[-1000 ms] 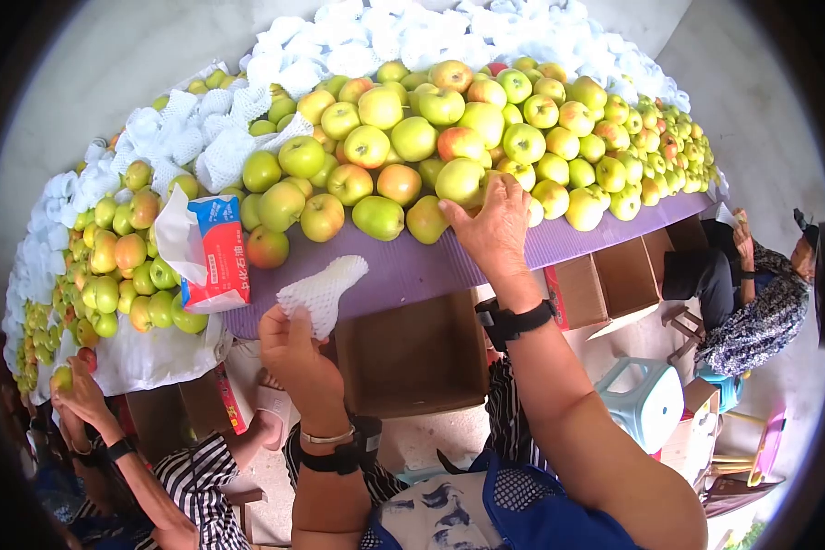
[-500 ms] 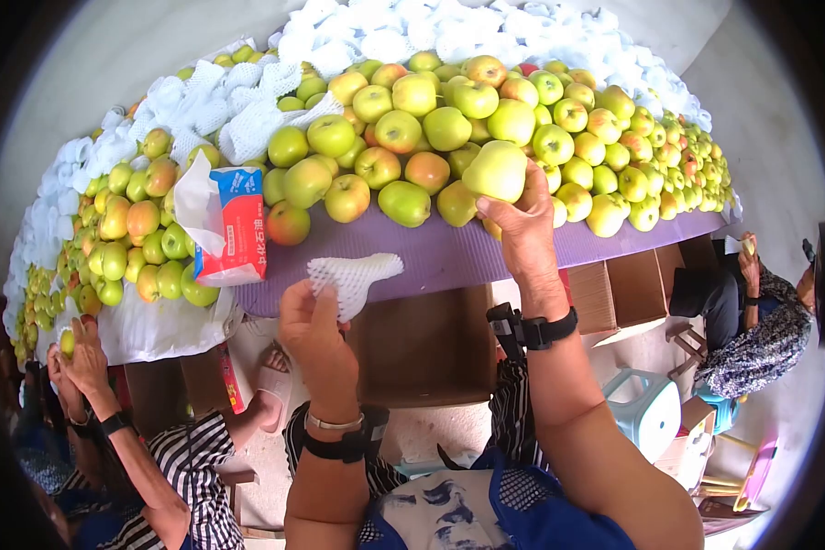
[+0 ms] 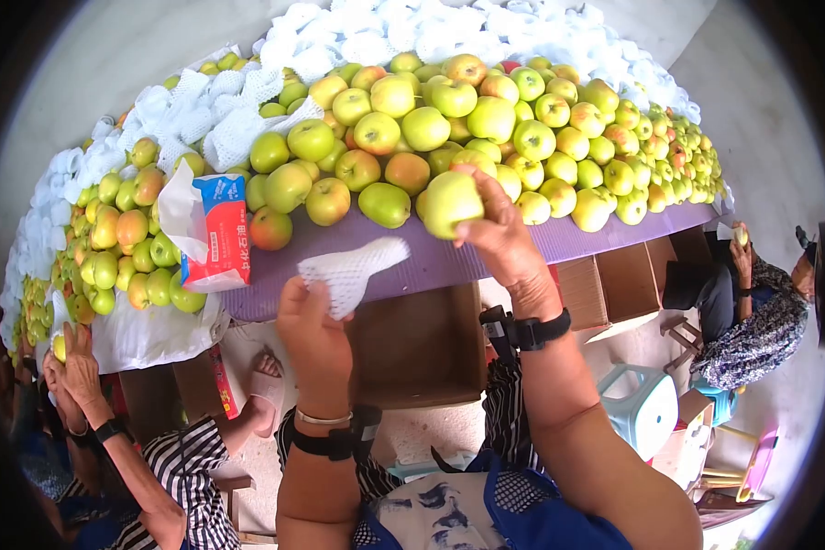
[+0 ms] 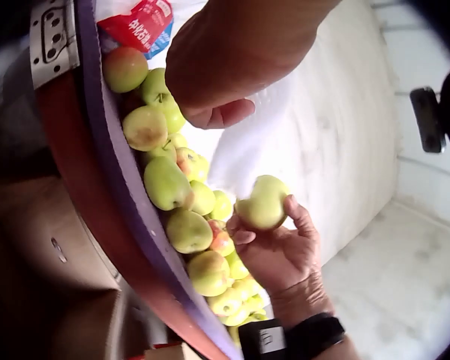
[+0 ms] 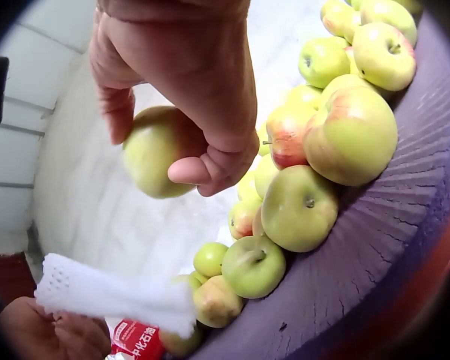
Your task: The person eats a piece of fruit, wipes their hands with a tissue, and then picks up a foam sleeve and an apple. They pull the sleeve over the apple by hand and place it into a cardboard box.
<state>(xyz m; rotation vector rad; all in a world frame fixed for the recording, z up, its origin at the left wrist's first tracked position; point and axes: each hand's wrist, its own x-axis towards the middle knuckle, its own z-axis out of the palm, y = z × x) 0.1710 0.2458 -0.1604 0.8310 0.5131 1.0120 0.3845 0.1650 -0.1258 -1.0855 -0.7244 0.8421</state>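
My right hand (image 3: 504, 229) grips a yellow-green apple (image 3: 453, 203) in front of the apple pile (image 3: 426, 128); the right wrist view shows the fingers and thumb around this apple (image 5: 159, 152). My left hand (image 3: 312, 339) pinches a white foam net sleeve (image 3: 353, 273) near the purple table edge. The sleeve's wide end points toward the apple, with a gap between them. In the left wrist view the sleeve (image 4: 251, 142) hangs blurred below my left hand (image 4: 244, 56), and the right hand (image 4: 285, 259) holds the apple (image 4: 262, 202).
A red and blue tissue pack (image 3: 220, 240) lies left on the purple mat (image 3: 293, 257). Foam sleeves (image 3: 376, 37) are heaped behind the apples. An open cardboard box (image 3: 417, 353) stands below the edge. A person at left handles fruit; another sits at right beside a stool (image 3: 640, 412).
My right hand has lifted the apple off the pile and brought it left and nearer to the sleeve. My left hand has moved slightly right, with the sleeve turned toward the apple.
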